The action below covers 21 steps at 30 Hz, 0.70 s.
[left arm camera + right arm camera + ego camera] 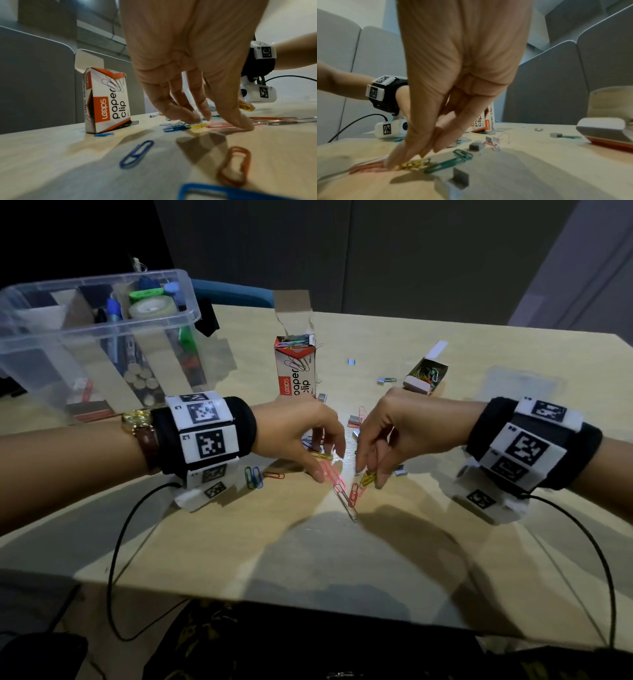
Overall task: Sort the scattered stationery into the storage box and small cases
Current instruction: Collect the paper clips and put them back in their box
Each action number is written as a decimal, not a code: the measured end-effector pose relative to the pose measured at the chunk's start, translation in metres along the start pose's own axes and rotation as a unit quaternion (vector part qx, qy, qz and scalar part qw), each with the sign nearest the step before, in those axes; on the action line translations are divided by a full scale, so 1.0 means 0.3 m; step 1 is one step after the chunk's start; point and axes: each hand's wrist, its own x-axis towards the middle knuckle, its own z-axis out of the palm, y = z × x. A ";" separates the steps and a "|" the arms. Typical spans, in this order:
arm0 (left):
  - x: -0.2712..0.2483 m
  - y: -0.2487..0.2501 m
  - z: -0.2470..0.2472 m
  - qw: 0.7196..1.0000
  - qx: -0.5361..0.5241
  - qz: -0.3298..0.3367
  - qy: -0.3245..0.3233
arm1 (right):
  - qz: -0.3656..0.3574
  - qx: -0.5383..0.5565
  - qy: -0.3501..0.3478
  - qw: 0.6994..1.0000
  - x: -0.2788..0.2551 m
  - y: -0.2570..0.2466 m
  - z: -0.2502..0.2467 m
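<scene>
Coloured paper clips lie scattered mid-table. My left hand (329, 470) reaches down with fairly straight fingers; its fingertips (197, 119) press a yellow clip (197, 125) and its thumb rests on a pink clip (221, 125). My right hand (366, 477) pinches a yellow paper clip (368, 479) just above the table. Red (354, 494) and silver (346, 501) clips lie just in front of both hands. The upright paper clip box (294, 368) stands open behind them. A small open case (426, 374) holds coloured clips, and the clear storage box (96, 337) is at the far left.
Blue and green clips (253, 477) and an orange clip (274, 475) lie by my left wrist. A green clip (450, 161) and several staple blocks (476, 145) lie near my right hand. Wrist cables trail over the table's near edge.
</scene>
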 end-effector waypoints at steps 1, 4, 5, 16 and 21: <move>0.005 0.006 0.004 1.000 -0.001 0.000 -0.005 | 0.005 -0.002 0.004 1.000 0.002 0.002 0.006; 0.012 0.011 0.019 1.000 -0.024 0.012 -0.001 | 0.026 0.004 0.019 0.999 0.014 0.006 0.030; 0.010 0.012 0.023 0.999 -0.032 0.014 -0.001 | 0.034 0.005 0.020 0.999 0.017 0.009 0.036; -0.018 0.002 0.045 0.998 0.042 0.029 -0.024 | 0.096 -0.122 -0.055 0.986 0.006 0.013 0.010; -0.028 -0.039 -0.096 0.995 0.011 0.012 0.100 | 0.086 -0.092 0.085 0.988 0.020 0.006 -0.115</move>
